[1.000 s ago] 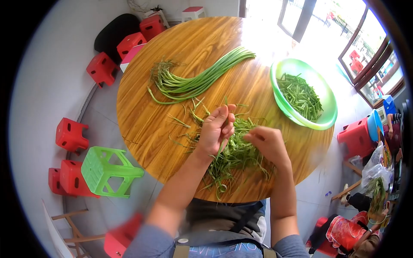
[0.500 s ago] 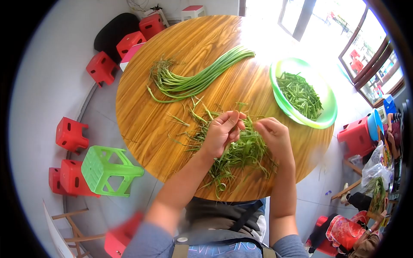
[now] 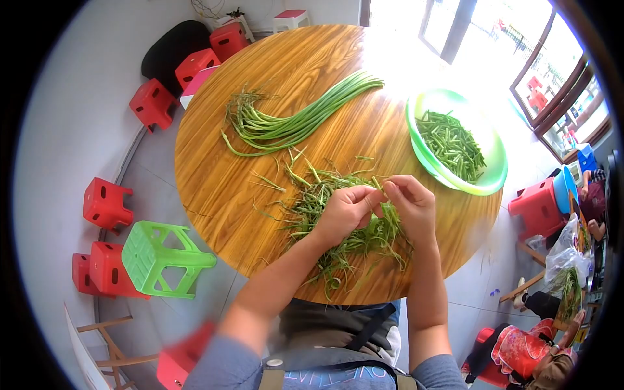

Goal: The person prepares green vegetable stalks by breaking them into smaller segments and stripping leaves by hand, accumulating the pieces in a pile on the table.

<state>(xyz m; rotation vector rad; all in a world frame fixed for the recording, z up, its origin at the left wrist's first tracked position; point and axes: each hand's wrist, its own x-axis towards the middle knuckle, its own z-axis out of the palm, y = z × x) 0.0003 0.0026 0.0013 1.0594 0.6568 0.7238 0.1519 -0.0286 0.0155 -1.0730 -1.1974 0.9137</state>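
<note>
My left hand and my right hand meet over the near part of the table, fingers closed in a pinch. Between their fingertips is a short piece of green stem, which looks like garlic scape; the fingers partly hide it. Right below lies a loose heap of green trimmings, with thin, stringy ends. A bundle of long garlic scapes lies curved farther back, its dry tips to the left. At the right, a green bowl holds many short cut pieces.
The round wooden table spans the middle. Red stools and a green stool stand at the left. Another person sits at the lower right, near a plastic bag and a red stool with a blue basin.
My left hand has moved right and slightly nearer to me, closing the gap to my right hand. Their fingertips now meet at the stem piece. The bundle and bowl stay put.
</note>
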